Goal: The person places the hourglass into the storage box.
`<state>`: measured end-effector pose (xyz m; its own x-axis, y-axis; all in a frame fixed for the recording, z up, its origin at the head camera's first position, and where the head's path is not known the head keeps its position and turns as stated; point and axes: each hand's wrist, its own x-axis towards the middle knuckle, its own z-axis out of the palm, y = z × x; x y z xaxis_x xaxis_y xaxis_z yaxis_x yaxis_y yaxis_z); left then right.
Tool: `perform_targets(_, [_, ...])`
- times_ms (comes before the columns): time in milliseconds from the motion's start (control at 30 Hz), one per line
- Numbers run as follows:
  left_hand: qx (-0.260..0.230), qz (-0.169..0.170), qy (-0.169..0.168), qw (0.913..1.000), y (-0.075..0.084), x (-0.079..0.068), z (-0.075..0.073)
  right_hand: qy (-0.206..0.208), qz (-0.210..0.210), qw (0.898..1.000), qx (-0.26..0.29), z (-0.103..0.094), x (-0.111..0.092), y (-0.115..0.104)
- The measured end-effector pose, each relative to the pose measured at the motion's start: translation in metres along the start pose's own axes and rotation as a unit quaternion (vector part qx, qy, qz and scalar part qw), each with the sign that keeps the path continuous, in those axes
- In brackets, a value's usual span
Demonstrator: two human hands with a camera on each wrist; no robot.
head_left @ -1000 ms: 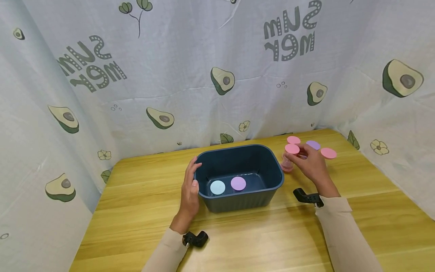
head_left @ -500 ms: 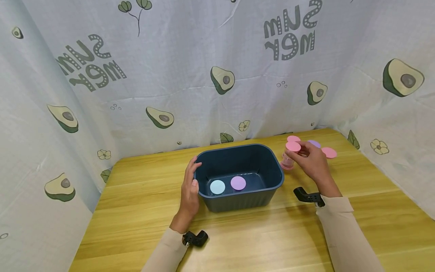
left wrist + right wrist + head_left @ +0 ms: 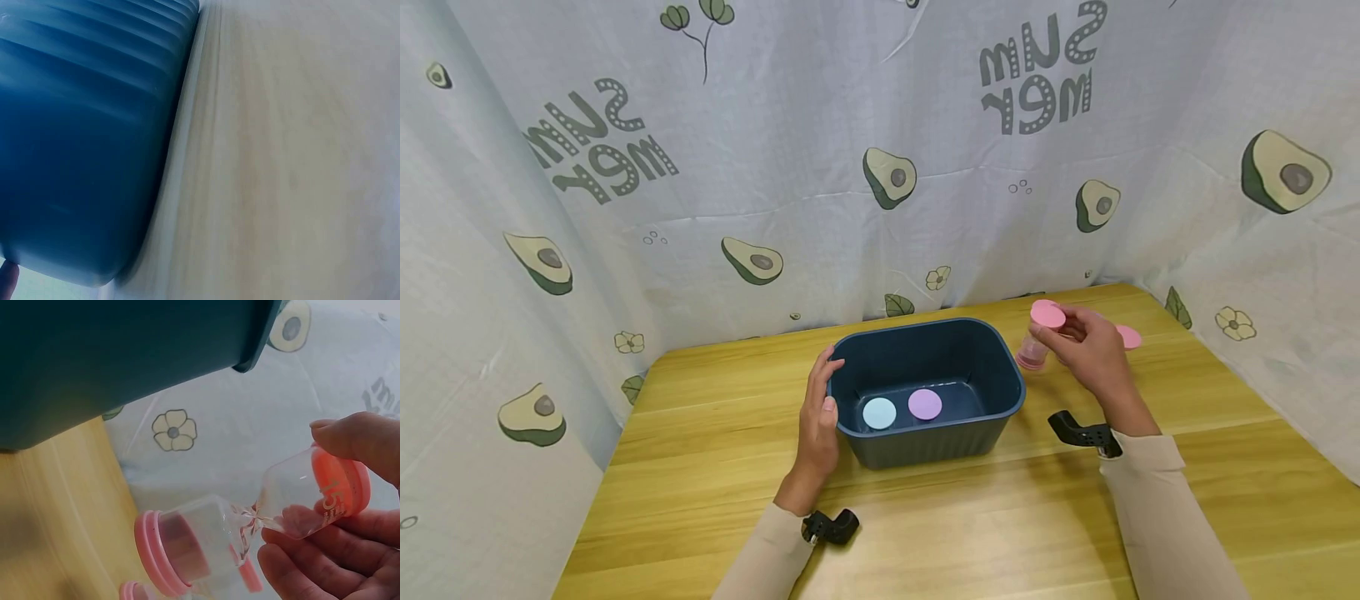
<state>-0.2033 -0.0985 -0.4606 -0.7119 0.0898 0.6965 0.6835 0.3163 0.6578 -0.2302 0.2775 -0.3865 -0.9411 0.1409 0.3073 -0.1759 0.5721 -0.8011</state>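
Observation:
My right hand pinches a pink-capped sand timer by its upper end, just right of the dark blue bin. In the right wrist view the timer has clear glass bulbs, pink sand and a printed 15; thumb and fingers hold its cap. My left hand rests along the bin's left side, fingers fairly straight at the rim. Inside the bin stand a timer with a light blue cap and one with a purple cap, seen from above.
Another pink cap shows right of my right hand, partly hidden by it. One more pink base appears low in the right wrist view. The wooden table meets a printed curtain behind the bin.
My right hand has raised the pink sand timer slightly, and it now covers the pink cap behind it. The purple cap beyond became hidden behind the hand. The left hand stays put.

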Motion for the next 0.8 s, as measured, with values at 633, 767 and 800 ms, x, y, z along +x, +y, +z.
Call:
perform_targets(633, [0.0,0.009,0.001,1.0,-0.002,0.0,0.0,0.019,-0.023,0.999,0.046,-0.007,-0.007,-0.027])
perform_targets(767, [0.001,0.007,0.001,1.0,-0.002,0.0,0.0,0.022,-0.025,0.998,0.045,-0.009,-0.009,-0.032])
perform_targets(800, [0.001,0.007,0.001,1.0,-0.002,0.0,0.0,0.024,-0.026,0.998,0.045,-0.009,-0.01,-0.033])
